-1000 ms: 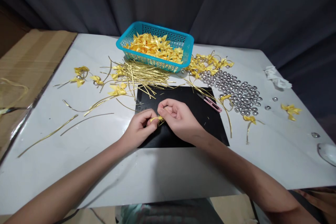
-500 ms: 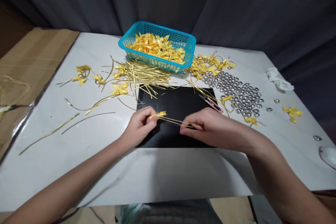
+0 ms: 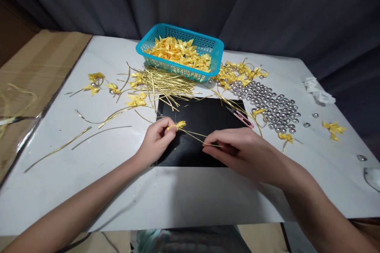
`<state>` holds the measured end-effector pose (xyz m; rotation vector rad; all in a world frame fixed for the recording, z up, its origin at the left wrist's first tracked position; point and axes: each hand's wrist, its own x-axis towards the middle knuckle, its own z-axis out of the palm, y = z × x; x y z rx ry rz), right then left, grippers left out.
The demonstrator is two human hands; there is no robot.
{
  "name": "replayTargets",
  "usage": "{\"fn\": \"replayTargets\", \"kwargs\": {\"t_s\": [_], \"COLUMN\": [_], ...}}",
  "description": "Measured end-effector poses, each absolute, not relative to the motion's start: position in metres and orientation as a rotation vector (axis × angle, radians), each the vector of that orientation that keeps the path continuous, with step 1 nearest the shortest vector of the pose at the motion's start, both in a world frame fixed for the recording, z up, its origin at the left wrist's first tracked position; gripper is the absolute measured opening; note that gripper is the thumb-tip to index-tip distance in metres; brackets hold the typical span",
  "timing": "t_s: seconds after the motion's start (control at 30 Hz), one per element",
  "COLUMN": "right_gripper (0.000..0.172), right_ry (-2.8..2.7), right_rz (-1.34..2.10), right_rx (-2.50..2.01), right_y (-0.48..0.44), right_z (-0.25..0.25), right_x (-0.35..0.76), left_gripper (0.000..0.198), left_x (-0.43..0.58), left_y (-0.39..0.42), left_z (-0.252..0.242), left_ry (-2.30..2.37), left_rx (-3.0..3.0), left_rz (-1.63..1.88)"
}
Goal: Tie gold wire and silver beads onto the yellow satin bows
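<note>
Pinched between the thumb and fingers of my left hand (image 3: 159,138) is a small yellow ribbon bow (image 3: 181,125). Two thin strands of gold cord (image 3: 192,133) run from the bow toward the right. My right hand (image 3: 234,146) is closed on the lower strand, whose end pokes out past the fingertips; the upper strand reaches close to the fingers. Both hands are above a black mat (image 3: 190,154). Pink-handled scissors (image 3: 242,117) lie on the mat's right edge.
A blue basket (image 3: 218,57) of yellow bows stands at the back. Before it lies a pile of cut gold cords (image 3: 169,81). Silver beads (image 3: 276,108) spread on the right, near finished-looking bows with cords (image 3: 240,73). Crumpled white tissue (image 3: 319,91) lies far right.
The two cord strands have spread apart, one now angled lower into my right hand. My left hand and the bow have shifted slightly up; the view has moved a little.
</note>
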<state>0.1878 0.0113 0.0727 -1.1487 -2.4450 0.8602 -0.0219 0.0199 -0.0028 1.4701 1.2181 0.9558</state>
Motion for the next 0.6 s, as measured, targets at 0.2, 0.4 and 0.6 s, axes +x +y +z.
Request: {"fn": "replayTargets", "kwargs": {"t_s": [0.2,0.4,0.6], "right_gripper": [0.013,0.015,0.016], "right_ry": [-2.371,-2.321,-2.281], "right_rz": [0.701,0.608,0.594], "right_rx": [-1.045,-1.071,-1.209], "right_y": [0.016,0.034,0.051], "right_z": [0.073,0.067,0.044], "right_x": [0.188,0.17,0.17], "left_gripper": [0.025,0.029,0.027], "left_x": [-0.019,-0.015,-0.016], "left_y": [0.017,0.013,0.012], "left_z": [-0.001,-0.003,0.0], "left_ry": [1.139,0.924,0.901], "left_rx": [1.704,1.856,1.843], "left_rz": [0.834,0.695,0.713]}}
